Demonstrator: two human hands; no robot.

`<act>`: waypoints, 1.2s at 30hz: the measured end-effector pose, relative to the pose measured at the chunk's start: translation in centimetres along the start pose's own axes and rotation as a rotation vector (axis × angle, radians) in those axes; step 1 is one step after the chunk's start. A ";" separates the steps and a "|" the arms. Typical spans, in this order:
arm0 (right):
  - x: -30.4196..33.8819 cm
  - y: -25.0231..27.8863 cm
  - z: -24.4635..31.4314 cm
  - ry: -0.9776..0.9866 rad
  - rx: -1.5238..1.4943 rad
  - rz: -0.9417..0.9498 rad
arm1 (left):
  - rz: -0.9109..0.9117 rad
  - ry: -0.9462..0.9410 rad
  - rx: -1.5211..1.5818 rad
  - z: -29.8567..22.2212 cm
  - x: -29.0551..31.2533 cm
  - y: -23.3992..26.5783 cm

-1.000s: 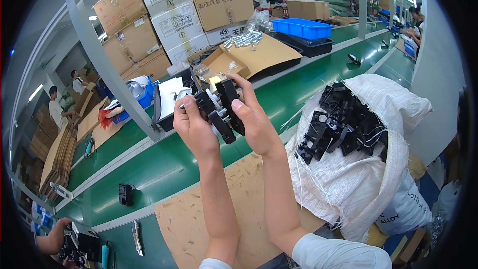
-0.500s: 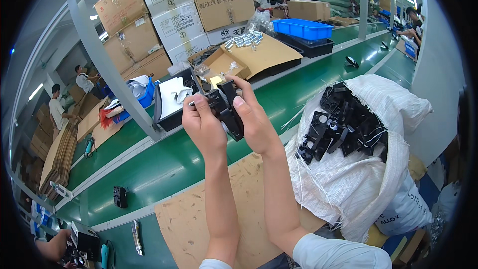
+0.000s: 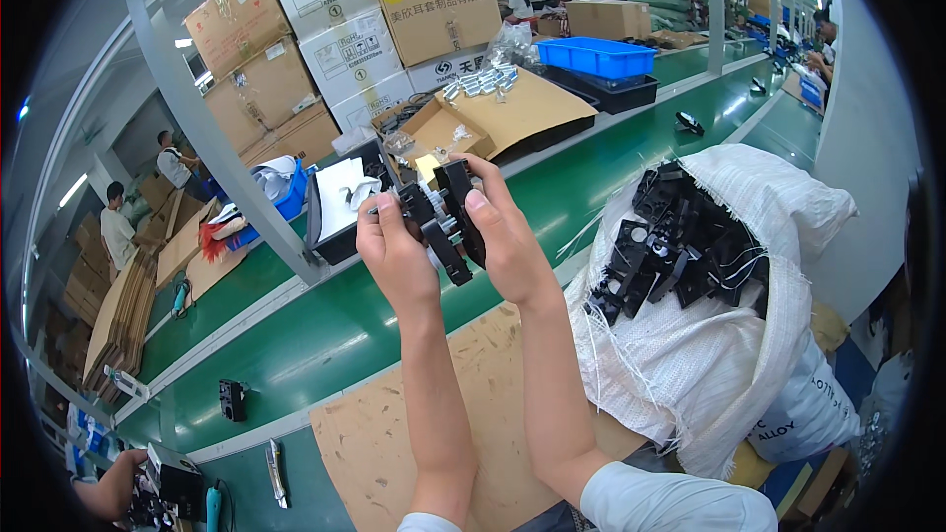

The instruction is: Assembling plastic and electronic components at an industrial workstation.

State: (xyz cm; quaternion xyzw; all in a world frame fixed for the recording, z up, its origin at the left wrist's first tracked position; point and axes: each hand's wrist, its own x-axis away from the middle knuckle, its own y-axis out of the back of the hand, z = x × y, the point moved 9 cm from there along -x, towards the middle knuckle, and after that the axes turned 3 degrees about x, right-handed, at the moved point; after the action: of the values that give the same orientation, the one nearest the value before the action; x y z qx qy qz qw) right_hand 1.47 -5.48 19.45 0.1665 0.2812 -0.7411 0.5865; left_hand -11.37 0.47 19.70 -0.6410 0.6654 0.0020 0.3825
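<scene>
Out over the green belt, my left hand (image 3: 402, 266) grips a black plastic housing part (image 3: 434, 232) with grey gear-like pieces on its inner side. Its thumb presses along the top of the part. Facing it, a second black plastic part (image 3: 459, 199) is held by my right hand (image 3: 507, 241), thumb on the near side and fingers behind. A narrow gap shows between the two parts, with small grey pieces in it; whether they still touch cannot be made out.
A white woven sack (image 3: 670, 355) full of black plastic parts (image 3: 680, 236) stands at the right. A cardboard sheet (image 3: 365, 443) lies beneath my forearms, a utility knife (image 3: 276, 473) beside it. Another black part (image 3: 232, 400) rests on the green belt (image 3: 305, 365). Trays and boxes stand beyond; a co-worker's arm (image 3: 113, 493) shows lower left.
The two black parts have come apart somewhat, and the grey pieces between them now show. My left hand has shifted slightly left and tilted its part; my right hand has barely moved.
</scene>
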 end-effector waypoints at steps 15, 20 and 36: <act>0.1 0.0 0.2 -0.013 0.054 0.019 | 0.046 -0.110 -0.241 -1.3 0.6 -0.9; -0.2 0.3 -0.2 -0.008 0.094 0.025 | 0.064 -0.107 -0.337 -1.2 0.8 -1.2; -0.2 1.6 -0.7 0.082 0.018 -0.128 | 0.473 -0.030 -0.530 0.4 2.9 -5.2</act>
State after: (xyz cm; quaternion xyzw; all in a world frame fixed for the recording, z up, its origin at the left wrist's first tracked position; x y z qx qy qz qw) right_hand 2.97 -5.13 18.72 0.1836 0.3082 -0.7722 0.5243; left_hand -6.42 -2.71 20.51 -0.5461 0.7661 0.2724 0.2017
